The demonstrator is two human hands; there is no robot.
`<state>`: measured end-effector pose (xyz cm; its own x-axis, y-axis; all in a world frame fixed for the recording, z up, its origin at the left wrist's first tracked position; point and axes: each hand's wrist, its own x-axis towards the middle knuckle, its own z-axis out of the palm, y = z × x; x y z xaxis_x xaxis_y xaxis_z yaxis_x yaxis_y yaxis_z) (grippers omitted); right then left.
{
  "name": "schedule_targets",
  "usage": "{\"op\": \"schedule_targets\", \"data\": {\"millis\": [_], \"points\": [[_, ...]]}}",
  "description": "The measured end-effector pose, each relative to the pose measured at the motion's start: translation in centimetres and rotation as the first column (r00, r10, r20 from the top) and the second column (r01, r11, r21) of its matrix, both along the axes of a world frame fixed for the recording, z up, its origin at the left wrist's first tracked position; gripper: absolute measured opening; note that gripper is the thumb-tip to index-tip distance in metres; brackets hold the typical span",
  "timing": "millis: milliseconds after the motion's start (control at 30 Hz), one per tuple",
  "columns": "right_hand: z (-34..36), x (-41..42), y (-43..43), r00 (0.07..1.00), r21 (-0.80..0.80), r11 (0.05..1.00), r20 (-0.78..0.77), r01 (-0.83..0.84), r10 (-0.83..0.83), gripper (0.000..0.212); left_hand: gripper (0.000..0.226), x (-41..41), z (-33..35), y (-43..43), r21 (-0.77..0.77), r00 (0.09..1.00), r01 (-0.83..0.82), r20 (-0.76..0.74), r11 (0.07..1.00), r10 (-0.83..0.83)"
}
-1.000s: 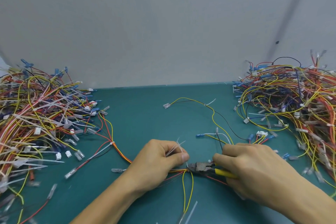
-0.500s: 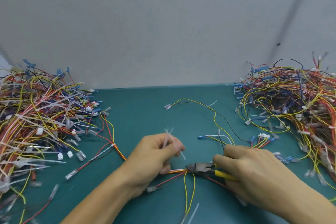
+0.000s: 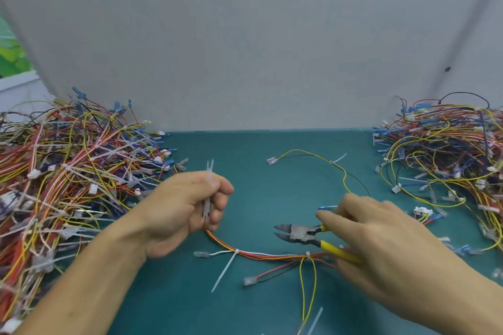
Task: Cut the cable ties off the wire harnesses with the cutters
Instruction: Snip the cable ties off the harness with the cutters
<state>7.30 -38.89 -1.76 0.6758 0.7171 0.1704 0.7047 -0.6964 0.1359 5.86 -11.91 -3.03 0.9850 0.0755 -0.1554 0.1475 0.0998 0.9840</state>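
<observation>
**Both grips full: cut ties in the left, cutters in the right**

Left hand (image 3: 187,212) has its grip closed around a couple of loose white cable ties (image 3: 209,193), with the ends poking up past the thumb and a bit showing below the fingers. It's lifted just above the green desk (image 3: 258,171), right next to the big tangled pile of harnesses (image 3: 68,177) on the left, which has plenty of white ties sticking out of it.

Right hand (image 3: 381,242) is wrapped around the yellow handles of the cutters (image 3: 302,234). The cutter blades point left and sit a little apart, with nothing between them as far as I can see.

The harness being worked on (image 3: 272,255) lies on the desk between the hands, just below the cutters: an orange/red/yellow bundle curving from under the left hand across to the right one. It still has a white tie with a long tail (image 3: 227,266) near its left end and another small tie (image 3: 308,254) where the yellow loop branches off. A thinner yellow and black strand runs farther back, with one more tie (image 3: 337,159) on it.

Second pile of harnesses (image 3: 449,158) sits at the far right of the desk.
</observation>
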Motion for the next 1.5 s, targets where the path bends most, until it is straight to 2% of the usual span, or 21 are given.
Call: {"op": "schedule_targets", "data": {"millis": [100,167,233,333,400,467,600,700,833,933,1333,1500], "points": [[0.4,0.3,1.9,0.999,-0.105,0.994,-0.037,-0.007,0.003,0.027,0.010,-0.1,-1.1,0.0,0.111,0.997,0.071,0.029,0.991,-0.075],[0.8,0.3,3.3,1.000,-0.161,0.987,-0.028,-0.002,-0.003,0.019,0.019,-0.3,-1.5,0.3,0.287,0.977,0.181,0.057,0.941,-0.205],[0.6,0.3,4.2,0.999,-0.174,0.985,-0.032,0.006,-0.012,0.011,0.028,-0.4,-1.7,0.4,0.506,0.938,0.292,0.014,0.811,-0.347],[-0.2,0.3,4.8,0.999,-0.205,0.979,-0.051,0.006,-0.016,0.006,0.032,-0.5,-2.0,0.2,0.744,0.910,0.331,-0.090,0.580,-0.405],[-0.7,0.3,4.6,0.998,-0.222,0.975,-0.068,-0.004,-0.011,0.005,0.032,-0.5,-2.1,0.1,0.794,0.895,0.352,-0.132,0.496,-0.426],[-1.2,0.4,4.3,0.996,-0.227,0.974,-0.084,-0.012,-0.008,0.005,0.031,-0.4,-2.0,0.5,0.799,0.880,0.388,-0.175,0.459,-0.441],[-1.7,0.7,3.5,0.996,-0.216,0.976,-0.093,-0.015,-0.005,0.005,0.027,-0.3,-2.3,0.7,0.794,0.889,0.392,-0.198,0.465,-0.413],[-1.9,0.9,3.2,0.996,-0.210,0.977,-0.093,-0.020,0.001,0.007,0.014,-0.1,-2.6,0.1,0.779,0.914,0.342,-0.145,0.526,-0.380],[-1.8,1.0,3.2,0.996,-0.201,0.979,-0.088,-0.022,0.004,0.006,0.011,0.2,-3.1,-0.3,0.818,0.946,0.249,-0.090,0.519,-0.311],[-1.6,0.9,3.2,0.995,-0.203,0.979,-0.102,-0.015,-0.006,0.007,0.013,0.2,-3.2,-0.8,0.781,0.941,0.276,-0.101,0.560,-0.322],[-2.0,0.2,4.1,0.976,-0.120,0.990,-0.195,0.070,-0.093,0.013,0.013,0.2,-3.0,-0.6,0.737,0.932,0.306,-0.104,0.603,-0.346],[-2.1,0.0,4.2,0.965,-0.126,0.990,-0.244,0.064,-0.094,0.012,0.012,0.1,-2.7,-0.6,0.679,0.924,0.346,-0.124,0.648,-0.363]]}}
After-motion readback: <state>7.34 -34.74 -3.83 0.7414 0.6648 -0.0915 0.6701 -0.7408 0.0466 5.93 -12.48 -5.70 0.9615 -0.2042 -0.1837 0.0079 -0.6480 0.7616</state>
